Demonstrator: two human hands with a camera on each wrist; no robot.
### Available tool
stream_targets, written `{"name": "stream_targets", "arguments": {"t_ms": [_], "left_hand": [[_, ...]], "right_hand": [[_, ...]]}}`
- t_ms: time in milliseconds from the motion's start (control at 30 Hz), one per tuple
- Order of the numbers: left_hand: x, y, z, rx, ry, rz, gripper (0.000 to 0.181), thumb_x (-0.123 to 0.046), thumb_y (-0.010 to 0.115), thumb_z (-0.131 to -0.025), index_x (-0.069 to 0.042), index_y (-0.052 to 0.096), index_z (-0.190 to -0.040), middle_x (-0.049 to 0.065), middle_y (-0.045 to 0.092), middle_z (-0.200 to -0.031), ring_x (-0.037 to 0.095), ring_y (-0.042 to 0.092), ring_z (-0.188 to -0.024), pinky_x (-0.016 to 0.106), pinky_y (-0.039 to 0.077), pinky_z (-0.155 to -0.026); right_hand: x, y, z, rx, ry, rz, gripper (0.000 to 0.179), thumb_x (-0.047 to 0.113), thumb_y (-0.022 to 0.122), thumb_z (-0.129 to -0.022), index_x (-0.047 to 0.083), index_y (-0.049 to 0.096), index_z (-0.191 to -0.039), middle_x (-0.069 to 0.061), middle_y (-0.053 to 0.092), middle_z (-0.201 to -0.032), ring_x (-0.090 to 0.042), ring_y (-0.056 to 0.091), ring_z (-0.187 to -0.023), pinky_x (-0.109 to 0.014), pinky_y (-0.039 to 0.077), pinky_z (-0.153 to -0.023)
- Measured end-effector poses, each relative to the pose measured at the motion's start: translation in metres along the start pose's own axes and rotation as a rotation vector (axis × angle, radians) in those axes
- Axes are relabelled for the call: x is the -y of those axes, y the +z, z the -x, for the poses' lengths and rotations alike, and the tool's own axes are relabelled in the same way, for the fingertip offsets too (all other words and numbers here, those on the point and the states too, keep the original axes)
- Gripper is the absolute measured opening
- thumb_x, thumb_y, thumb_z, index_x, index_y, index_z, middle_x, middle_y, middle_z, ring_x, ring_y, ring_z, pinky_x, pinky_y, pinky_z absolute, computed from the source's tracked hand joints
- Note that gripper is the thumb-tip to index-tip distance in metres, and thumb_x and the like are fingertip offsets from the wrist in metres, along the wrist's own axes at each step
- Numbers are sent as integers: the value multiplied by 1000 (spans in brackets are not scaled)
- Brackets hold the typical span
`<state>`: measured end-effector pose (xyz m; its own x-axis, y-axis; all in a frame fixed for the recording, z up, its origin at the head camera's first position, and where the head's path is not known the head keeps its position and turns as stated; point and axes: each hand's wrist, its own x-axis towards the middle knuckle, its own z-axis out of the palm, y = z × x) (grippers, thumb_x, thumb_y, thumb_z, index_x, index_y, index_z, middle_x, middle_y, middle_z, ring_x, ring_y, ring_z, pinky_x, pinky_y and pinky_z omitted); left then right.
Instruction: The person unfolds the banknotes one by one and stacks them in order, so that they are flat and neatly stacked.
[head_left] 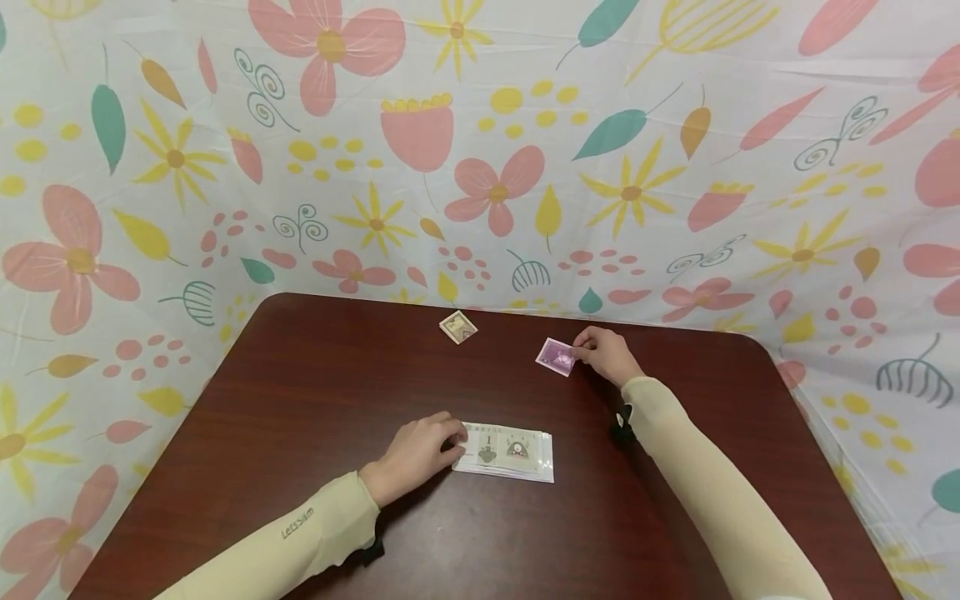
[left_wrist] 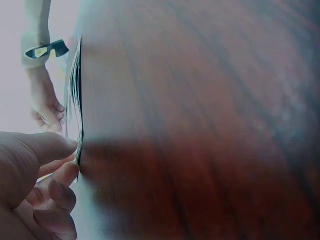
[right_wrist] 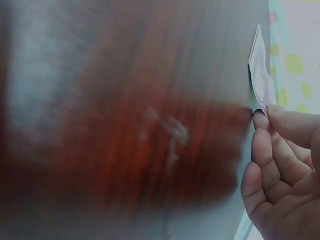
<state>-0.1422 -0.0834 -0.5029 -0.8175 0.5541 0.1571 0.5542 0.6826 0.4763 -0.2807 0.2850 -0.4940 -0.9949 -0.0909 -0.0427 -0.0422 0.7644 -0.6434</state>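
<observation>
Near the middle of the table lies a stack of play banknotes, the top one pale with a figure 1 and a cartoon print. My left hand pinches the stack's left end between thumb and fingers; the left wrist view shows the edges of several layered notes. Farther back on the right, my right hand pinches the right corner of a small purple note. In the right wrist view that purple note tilts up from the thumb and forefinger.
A small tan note lies near the back edge of the dark wooden table, left of the purple one. Behind the table hangs a white cloth printed with flowers and leaves.
</observation>
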Motion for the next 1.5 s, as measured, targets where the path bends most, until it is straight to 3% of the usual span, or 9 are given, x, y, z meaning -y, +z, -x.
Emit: {"name": "stream_targets", "arguments": {"t_ms": [433, 833, 1500], "left_hand": [[-1, 0, 0, -2, 6, -9, 11, -15, 77, -93, -13, 75, -104, -3, 67, -96, 13, 70, -87, 34, 55, -71], [-3, 0, 1, -21, 34, -33, 10, -12, 77, -93, -12, 74, -102, -2, 66, -95, 13, 70, -84, 33, 55, -68], [-4, 3, 3, -72, 48, -110, 6, -13, 73, -93, -17, 73, -98, -5, 64, -91, 12, 64, -71, 31, 50, -57]], "right_hand": [[13, 4, 27, -8, 5, -42, 13, 18, 71, -100, 6, 73, -105, -8, 76, -90, -24, 66, -81, -33, 50, -70], [31, 0, 52, 36, -2, -105, 16, 20, 71, -101, 6, 74, -108, -8, 75, -94, -22, 65, -81, -34, 53, -73], [63, 14, 95, 83, -104, -143, 7, 14, 74, -97, 10, 75, -101, -3, 74, -86, -19, 64, -74, -34, 52, -69]]}}
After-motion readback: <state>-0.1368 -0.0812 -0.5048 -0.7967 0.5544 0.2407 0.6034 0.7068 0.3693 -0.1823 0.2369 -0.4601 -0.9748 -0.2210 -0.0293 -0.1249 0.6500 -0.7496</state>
